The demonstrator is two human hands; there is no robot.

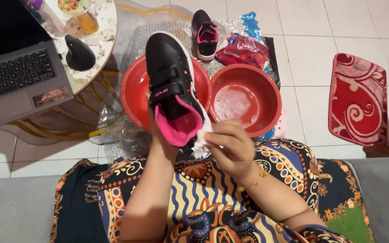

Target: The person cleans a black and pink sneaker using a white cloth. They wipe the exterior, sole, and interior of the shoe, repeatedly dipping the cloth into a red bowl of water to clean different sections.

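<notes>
The left hand (158,135) grips a black shoe (173,85) (pink-lined) from beneath; beside it, the right hand (230,150) pinches a white cloth (200,143) against its heel.

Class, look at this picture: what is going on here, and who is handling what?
A seated person holds a black shoe with pink lining up in the left hand, over a red basin. The right hand presses a white cloth against the shoe's heel. A second red basin holds soapy water, and the other shoe lies on the floor beyond.
</notes>
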